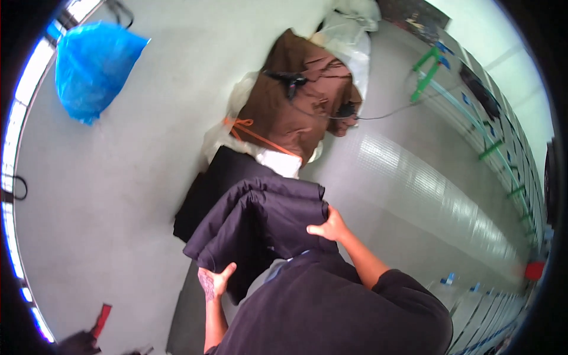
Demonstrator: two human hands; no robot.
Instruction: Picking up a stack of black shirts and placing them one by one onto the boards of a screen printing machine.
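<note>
A folded dark purple-black padded cloth piece (pixel 284 216), perhaps a garment, is spread in front of my body. My left hand (pixel 214 283) grips its near left corner, thumb on top and fingers hidden under the fabric. At the right edge my right hand (pixel 331 226) grips it the same way, thumb lying over the cloth. Just beyond it lies a stack of black cloth (pixel 207 186), partly covered by the held piece. Farther off, a crumpled brown cloth (pixel 302 89) rests over clear plastic, with an orange cord (pixel 241 123) along its near edge.
A full blue plastic bag (pixel 97 68) sits on the floor at the far left. Whitish plastic bags (pixel 349 35) lie beyond the brown cloth. A thin dark cable (pixel 384 114) runs right toward green stands (pixel 425 77). A red strap (pixel 102 319) shows at the lower left.
</note>
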